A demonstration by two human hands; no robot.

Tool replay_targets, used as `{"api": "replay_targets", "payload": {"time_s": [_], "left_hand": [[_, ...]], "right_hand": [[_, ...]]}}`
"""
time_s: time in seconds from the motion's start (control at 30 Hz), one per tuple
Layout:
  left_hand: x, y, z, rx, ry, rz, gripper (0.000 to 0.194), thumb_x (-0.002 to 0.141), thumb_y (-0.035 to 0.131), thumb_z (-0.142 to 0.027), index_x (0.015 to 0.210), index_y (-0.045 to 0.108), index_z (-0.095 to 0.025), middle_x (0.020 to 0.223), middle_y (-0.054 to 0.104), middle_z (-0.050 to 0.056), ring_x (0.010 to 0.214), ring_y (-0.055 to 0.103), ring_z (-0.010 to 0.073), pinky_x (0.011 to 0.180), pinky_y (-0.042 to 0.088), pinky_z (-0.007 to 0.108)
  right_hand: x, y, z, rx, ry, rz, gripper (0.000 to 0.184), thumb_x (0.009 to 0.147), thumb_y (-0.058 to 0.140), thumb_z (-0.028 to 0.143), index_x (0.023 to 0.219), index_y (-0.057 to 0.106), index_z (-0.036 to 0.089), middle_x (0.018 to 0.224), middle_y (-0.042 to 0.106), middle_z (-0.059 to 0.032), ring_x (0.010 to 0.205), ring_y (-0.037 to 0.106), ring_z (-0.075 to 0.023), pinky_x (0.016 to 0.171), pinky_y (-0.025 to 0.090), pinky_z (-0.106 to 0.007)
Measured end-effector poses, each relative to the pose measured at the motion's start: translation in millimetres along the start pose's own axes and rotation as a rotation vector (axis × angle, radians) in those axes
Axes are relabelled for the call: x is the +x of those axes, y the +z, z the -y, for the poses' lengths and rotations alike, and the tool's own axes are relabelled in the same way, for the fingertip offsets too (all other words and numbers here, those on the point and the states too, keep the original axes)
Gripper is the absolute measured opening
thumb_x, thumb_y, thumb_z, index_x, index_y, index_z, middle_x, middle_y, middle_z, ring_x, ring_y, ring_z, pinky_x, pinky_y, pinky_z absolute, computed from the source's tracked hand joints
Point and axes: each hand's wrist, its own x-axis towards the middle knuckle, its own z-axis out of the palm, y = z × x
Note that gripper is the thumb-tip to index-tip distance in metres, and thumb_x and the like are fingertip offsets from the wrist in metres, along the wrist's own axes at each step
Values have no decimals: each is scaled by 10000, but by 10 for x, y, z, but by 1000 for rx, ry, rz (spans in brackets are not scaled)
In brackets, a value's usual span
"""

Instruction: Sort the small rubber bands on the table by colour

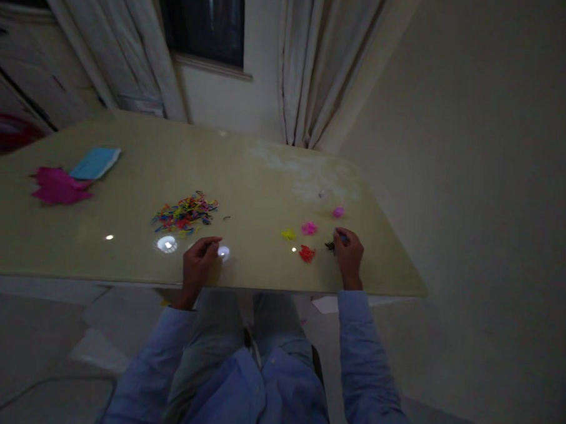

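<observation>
A heap of mixed coloured bands [185,213] lies in the middle of the glossy yellowish table [139,168]. My left hand [199,262] rests near the front edge just below that heap, fingers curled, with nothing visible in them. My right hand [349,252] is at the right front of the table, fingers pinched next to a small dark clump [329,245]. Small sorted clumps lie left of it: a red one [306,253], a yellow one [288,235], a pink one [309,228] and another pink one [338,212] farther back.
At the far left of the table lie a magenta crumpled piece [56,186] and a flat light-blue packet [95,162]. Curtains [312,63] and a dark window [202,21] stand behind the table. A wall runs close along the right side.
</observation>
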Motion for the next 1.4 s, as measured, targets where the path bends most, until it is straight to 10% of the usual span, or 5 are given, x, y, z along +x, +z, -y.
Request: {"api": "replay_targets", "payload": {"time_s": [0.27,0.47,0.63,1.03,1.4], "left_hand": [[242,-380,-78,-16,31,33,356,720,641,-415,935,708,-140,673,602,0,541,483,85,500,396,200],[759,-1156,20,440,111,-150,400,758,582,-410,1021,703,-135,850,663,50,637,541,120,641,474,252],[1153,-1519,191,876,171,37,454,774,591,-369,1126,690,-101,1041,656,134,751,583,172,832,491,336],[1509,-1364,92,1050,311,353,339,862,523,-355,1026,757,-172,1011,668,116,845,604,191,802,475,283],[1467,-1274,-35,1255,259,389,316,893,495,-327,1008,757,-194,985,618,110,863,587,192,747,451,275]], "right_hand": [[-550,595,866,308,-238,415,187,886,589,323,948,712,196,880,676,-49,653,558,-142,612,450,-274],[-814,878,983,350,-278,611,180,899,578,283,984,712,197,906,687,-56,720,598,-151,644,464,-271],[-813,884,955,326,-264,641,196,906,572,311,977,714,197,920,694,-66,756,617,-169,671,478,-286],[-787,865,954,305,-202,659,237,890,578,355,968,722,184,925,698,-78,780,633,-183,696,489,-305],[-788,888,909,288,-185,657,227,880,590,355,969,721,193,925,700,-72,804,639,-189,717,495,-311]]}}
